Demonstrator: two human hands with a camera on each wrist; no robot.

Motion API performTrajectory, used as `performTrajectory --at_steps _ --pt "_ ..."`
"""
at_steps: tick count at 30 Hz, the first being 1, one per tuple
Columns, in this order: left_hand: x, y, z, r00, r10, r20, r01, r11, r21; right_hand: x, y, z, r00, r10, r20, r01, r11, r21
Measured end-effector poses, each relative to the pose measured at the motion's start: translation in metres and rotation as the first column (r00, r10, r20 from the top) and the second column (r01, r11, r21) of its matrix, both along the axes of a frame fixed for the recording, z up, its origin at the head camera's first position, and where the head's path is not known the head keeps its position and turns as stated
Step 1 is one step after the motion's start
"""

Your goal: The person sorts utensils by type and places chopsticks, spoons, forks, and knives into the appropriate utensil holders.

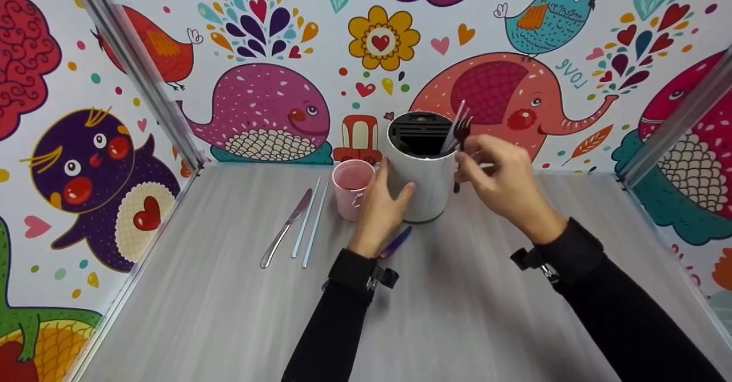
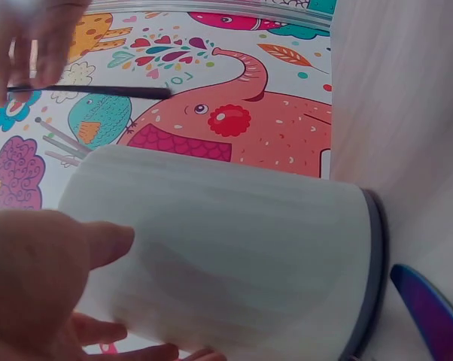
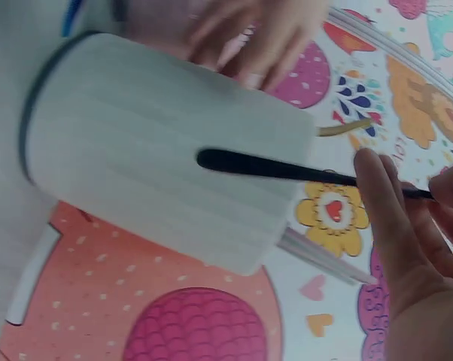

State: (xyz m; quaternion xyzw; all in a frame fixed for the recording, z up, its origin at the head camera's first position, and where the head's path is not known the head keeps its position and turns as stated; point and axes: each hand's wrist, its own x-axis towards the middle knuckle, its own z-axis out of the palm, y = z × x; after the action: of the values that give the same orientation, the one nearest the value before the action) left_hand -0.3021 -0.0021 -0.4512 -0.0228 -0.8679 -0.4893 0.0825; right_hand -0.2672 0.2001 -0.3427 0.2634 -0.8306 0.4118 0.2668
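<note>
A white cylindrical utensil holder [image 1: 423, 190] with a black slotted top stands upright on the table. My left hand [image 1: 380, 210] grips its left side, thumb on the front, as the left wrist view also shows. In my right hand [image 1: 503, 179] a dark fork [image 1: 462, 133] is pinched between thumb and fingers, tines up, beside the holder's right rim. The fork's handle [image 3: 249, 163] hangs outside the holder in the right wrist view. Light-coloured sticks [image 3: 324, 256] poke out of the holder's top. A pink mug [image 1: 347, 196] stands just left, partly behind my left hand.
Left of the mug lie a table knife [image 1: 286, 227] and two pale blue sticks [image 1: 306, 222]. An iridescent purple-blue utensil [image 1: 396, 242] lies in front of the holder, partly hidden by the left wrist. Cartoon-printed walls [image 1: 274, 113] close off the back and sides.
</note>
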Motion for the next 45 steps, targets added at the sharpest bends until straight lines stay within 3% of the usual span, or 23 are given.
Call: performTrajectory --at_steps 7,11,16,25,30,45 --pt "0.0 0.001 0.001 1.0 -0.008 0.016 0.008 1.0 0.007 0.013 -0.015 0.041 0.99 0.005 -0.141 -0.023 0.992 -0.122" --pt "-0.001 0.001 0.001 0.999 -0.013 0.029 0.013 1.0 0.001 0.012 -0.019 0.05 0.976 -0.006 -0.219 -0.027 0.989 -0.147" --pt "-0.001 0.001 0.001 0.999 -0.003 0.048 0.003 1.0 -0.005 0.008 -0.025 0.053 0.966 -0.048 -0.253 0.011 0.989 -0.149" --pt "-0.003 0.001 -0.001 0.999 -0.001 0.033 0.001 1.0 -0.019 -0.026 -0.028 0.029 0.96 -0.112 -0.257 0.089 0.991 -0.1" --pt "-0.003 0.001 -0.002 1.0 0.0 0.011 0.0 1.0 -0.025 -0.043 -0.03 0.013 0.968 -0.104 -0.227 0.084 0.992 -0.096" --pt "-0.002 0.001 -0.005 0.999 0.009 -0.04 -0.01 0.999 -0.032 -0.059 -0.041 -0.02 0.985 -0.091 -0.145 0.086 0.995 -0.042"
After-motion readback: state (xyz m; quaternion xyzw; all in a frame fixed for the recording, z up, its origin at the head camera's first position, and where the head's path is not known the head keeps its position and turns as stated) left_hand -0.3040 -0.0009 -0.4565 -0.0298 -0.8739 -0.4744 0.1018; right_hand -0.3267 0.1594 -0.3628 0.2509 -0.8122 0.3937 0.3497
